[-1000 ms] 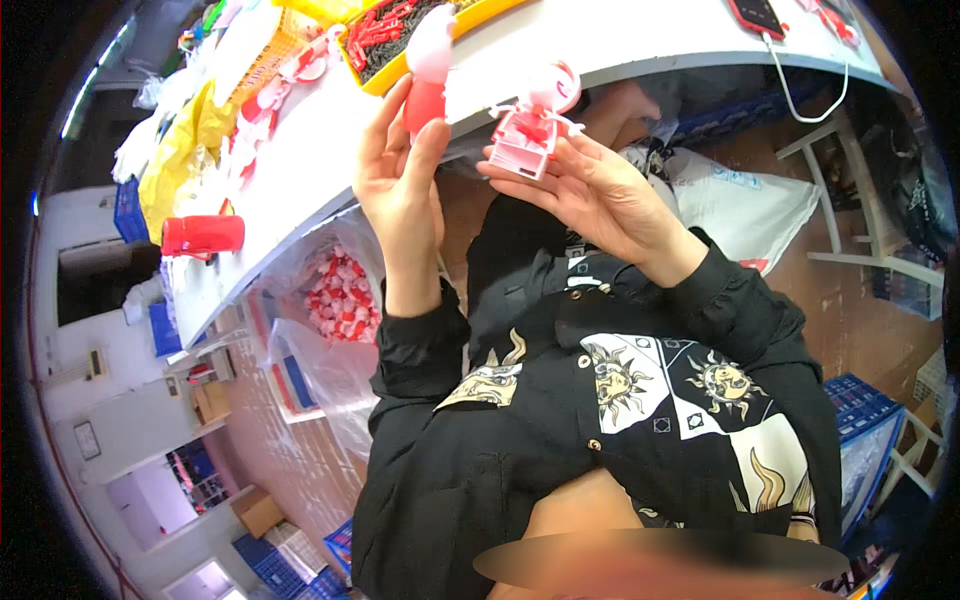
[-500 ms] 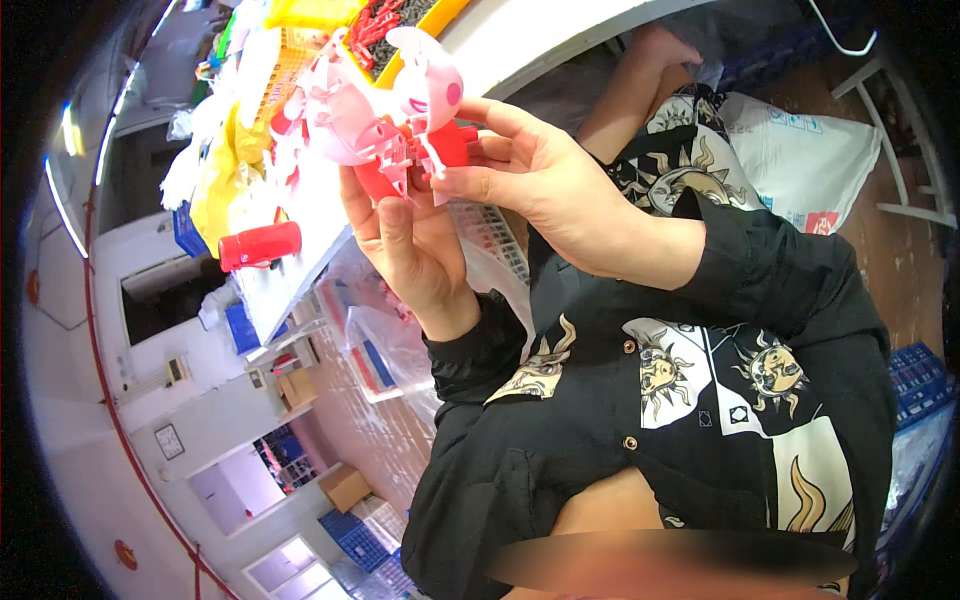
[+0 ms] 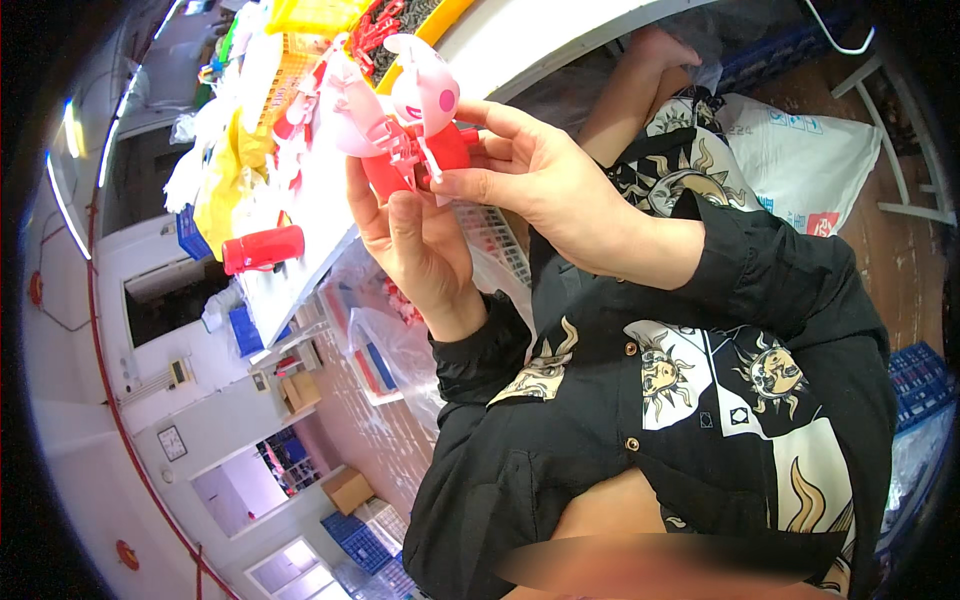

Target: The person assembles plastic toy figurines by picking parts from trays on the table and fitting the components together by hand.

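Both hands are working on a pink and red plastic toy figure (image 3: 415,125), raised in front of the chest, just near of the desk (image 3: 320,215) edge. Left hand (image 3: 420,240) is gripping the red lower body from below, thumb pressed up along its side, while the right hand (image 3: 530,180) is pinching a thin pale part at the figure's middle between thumb and forefinger. To seat that part well, I judge the left hand should be keeping the red body steady while the right is pushing straight along the slot, not twisting, since the thin piece looks liable to bend. Further off, on the white desk, a red cylindrical container (image 3: 263,248) is lying on its side near the left edge; whether anything is inside cannot be told. Beyond it, a yellow tray (image 3: 440,20) is holding a heap of red plastic pieces (image 3: 375,30), and a yellow crate (image 3: 300,20) is sitting beside it, its contents unclear. Below the desk, clear plastic bags (image 3: 380,340) are hanging with red and white parts inside.
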A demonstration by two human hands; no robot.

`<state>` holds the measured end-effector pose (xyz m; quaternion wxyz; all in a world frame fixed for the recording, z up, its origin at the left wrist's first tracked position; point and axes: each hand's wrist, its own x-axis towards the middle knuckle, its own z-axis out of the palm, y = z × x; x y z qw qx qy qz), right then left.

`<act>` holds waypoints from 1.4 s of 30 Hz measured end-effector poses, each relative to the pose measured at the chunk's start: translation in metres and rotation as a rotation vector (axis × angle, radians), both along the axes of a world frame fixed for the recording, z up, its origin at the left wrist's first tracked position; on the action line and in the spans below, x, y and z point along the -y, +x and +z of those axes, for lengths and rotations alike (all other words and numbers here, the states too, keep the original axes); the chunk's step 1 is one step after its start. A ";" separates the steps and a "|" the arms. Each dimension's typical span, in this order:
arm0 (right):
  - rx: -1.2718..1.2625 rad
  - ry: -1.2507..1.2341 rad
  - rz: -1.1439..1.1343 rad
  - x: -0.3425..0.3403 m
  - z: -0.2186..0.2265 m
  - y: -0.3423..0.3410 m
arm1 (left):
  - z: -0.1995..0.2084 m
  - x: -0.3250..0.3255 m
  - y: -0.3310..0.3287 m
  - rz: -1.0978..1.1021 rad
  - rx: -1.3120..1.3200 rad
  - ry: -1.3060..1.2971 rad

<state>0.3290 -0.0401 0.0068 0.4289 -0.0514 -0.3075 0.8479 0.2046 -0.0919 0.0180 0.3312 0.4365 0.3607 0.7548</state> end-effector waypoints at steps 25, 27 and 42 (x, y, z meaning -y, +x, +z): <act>0.055 0.028 -0.143 -0.007 -0.004 0.002 | 0.011 -0.003 0.013 0.126 -0.236 -0.084; 0.046 0.037 -0.165 -0.007 -0.004 -0.001 | 0.012 -0.005 0.015 0.122 -0.214 -0.069; 0.025 0.076 -0.071 -0.022 0.002 0.022 | 0.023 -0.008 0.014 0.088 -0.454 -0.051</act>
